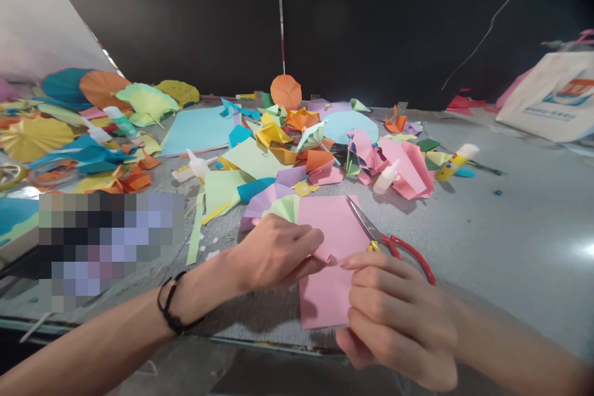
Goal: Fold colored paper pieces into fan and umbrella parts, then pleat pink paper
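My left hand pinches a small rolled or folded piece of pink paper, with its end showing past the fingertips. Close to that end is the index fingertip of my right hand. The other right fingers are curled in, and whatever they may hold is hidden. Beneath both hands a flat pink sheet of paper lies on the table. Red-handled scissors rest partly on its right edge, blades pointing away and slightly open. A fan-folded green and purple paper piece sits just behind my left hand.
Coloured paper scraps pile up along the back, among them a white glue bottle and a yellow glue stick. Paper fans lie at left, near a blurred-out patch. A cloth bag stands at right.
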`<state>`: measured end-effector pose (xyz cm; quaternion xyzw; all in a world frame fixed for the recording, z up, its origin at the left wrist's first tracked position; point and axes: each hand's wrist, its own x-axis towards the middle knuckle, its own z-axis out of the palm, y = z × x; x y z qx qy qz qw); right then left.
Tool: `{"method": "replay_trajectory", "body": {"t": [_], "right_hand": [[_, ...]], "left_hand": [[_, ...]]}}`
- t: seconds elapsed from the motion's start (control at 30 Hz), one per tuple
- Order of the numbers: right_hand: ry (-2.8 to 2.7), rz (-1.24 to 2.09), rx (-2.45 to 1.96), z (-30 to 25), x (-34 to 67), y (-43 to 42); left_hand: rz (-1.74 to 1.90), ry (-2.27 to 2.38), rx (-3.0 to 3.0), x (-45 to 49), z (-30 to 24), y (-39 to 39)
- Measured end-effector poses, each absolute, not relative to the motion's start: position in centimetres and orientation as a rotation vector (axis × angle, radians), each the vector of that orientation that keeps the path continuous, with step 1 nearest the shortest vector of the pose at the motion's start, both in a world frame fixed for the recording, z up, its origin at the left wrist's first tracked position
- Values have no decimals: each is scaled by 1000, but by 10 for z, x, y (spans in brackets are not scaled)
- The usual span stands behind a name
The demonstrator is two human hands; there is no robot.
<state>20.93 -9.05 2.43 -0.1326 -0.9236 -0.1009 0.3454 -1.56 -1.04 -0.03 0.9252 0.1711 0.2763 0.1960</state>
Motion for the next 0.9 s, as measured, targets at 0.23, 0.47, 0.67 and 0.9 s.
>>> {"method": "replay_trajectory", "body": {"t": [0.23, 0.47, 0.67, 0.9], "right_hand": [[-2325, -194, -386, 18, 204, -86], [-2356, -267, -402, 19, 202, -89], [-2226, -410, -382, 20, 201, -89], [-2149, -227, -524, 8, 207, -88]], "left_hand": [[815, 453, 2565, -12, 2, -13], [698, 494, 2722, -14, 3, -13], [530, 559, 2622, -14, 19, -19], [466, 612, 2525, -14, 30, -26]]}}
